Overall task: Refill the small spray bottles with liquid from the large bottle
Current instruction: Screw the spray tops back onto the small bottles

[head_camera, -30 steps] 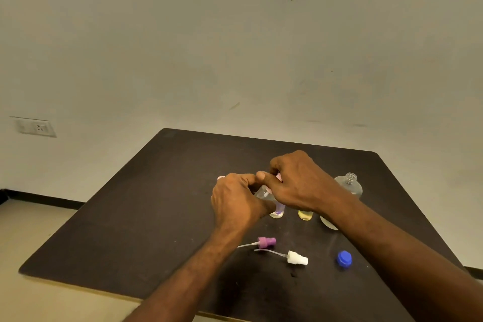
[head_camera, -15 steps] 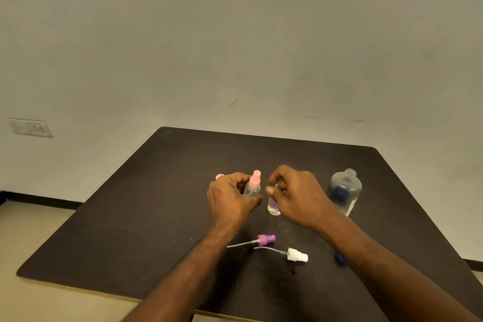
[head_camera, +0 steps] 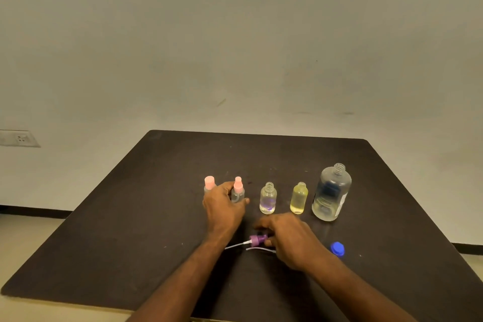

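Note:
Several small bottles stand in a row on the dark table (head_camera: pixel 130 230). My left hand (head_camera: pixel 223 206) grips a clear bottle with a pink spray top (head_camera: pixel 238 192), upright on the table. Left of it stands another pink-capped bottle (head_camera: pixel 209 184), partly behind my hand. An open clear bottle with a purple tint at its base (head_camera: pixel 268 198) and an open yellow bottle (head_camera: pixel 298 198) stand to the right. The large clear bottle (head_camera: pixel 331 192) stands uncapped at the far right. My right hand (head_camera: pixel 290 239) pinches the purple spray head (head_camera: pixel 257 240) lying on the table.
A blue cap (head_camera: pixel 337 249) lies right of my right hand. The thin tube of a second spray head (head_camera: pixel 260 249) pokes out from under my right hand. A wall socket (head_camera: pixel 19 138) sits on the wall at the left. The table's front edge is close to me.
My left hand set the pink-topped bottle down in the row. My right hand left the bottles, moved toward me and took hold of the purple spray head.

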